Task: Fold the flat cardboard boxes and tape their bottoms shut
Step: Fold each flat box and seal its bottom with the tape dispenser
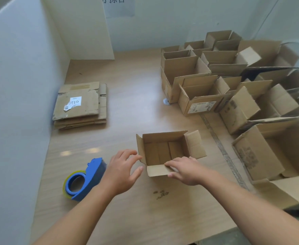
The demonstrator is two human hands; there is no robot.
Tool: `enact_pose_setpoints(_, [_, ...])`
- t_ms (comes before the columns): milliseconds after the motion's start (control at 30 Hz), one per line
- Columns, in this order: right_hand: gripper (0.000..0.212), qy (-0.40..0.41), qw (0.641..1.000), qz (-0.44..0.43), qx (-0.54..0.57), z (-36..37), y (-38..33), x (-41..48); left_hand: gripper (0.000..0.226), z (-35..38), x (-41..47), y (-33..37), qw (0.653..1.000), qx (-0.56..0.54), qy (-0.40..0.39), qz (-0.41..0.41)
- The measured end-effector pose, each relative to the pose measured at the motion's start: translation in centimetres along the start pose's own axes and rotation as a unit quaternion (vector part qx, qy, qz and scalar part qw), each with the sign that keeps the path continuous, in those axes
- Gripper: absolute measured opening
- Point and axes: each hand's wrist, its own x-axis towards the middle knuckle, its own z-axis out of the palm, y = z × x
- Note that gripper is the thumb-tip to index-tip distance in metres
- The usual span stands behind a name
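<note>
Closest to us, our left hand [125, 171] is spread wide, with its fingers apart and holding nothing. Its fingertips are right at the left corner of the small box [162, 151]. Our right hand [184, 171] has its fingers laid over the box's near flap and its thumb at the flap's edge, so it seems to pinch that flap. The blue tape gun [86, 181] lies on the table [136, 103] just beside our left wrist. The small box stands open side up in front of us, between our hands. We think it is light and a bit bendy, so it may slide or tip if we pull it by one thin flap. It is better to hold it by two side walls or corners. Farther off on the left lies the stack of flat boxes [79, 105], not yet folded. Far on the right stand the made boxes [198, 76], packed close together.
</note>
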Motion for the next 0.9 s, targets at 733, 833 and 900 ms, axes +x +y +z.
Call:
enact_pose_setpoints(733, [0.052,0.076,0.991,0.102,-0.037,-9.3,20.8,0.5,0.052,3.4,20.6,14.3,0.980,0.176,-0.080,0.045])
enact_pose_setpoints(833, [0.053,0.080,0.990,0.117,-0.023,-9.6,21.9,0.5,0.047,3.4,21.7,14.8,0.980,0.168,-0.091,0.048])
enact_pose_setpoints(900, [0.053,0.090,0.988,0.127,-0.017,-9.7,22.3,0.4,0.050,3.6,22.3,15.2,0.981,0.147,-0.116,0.045])
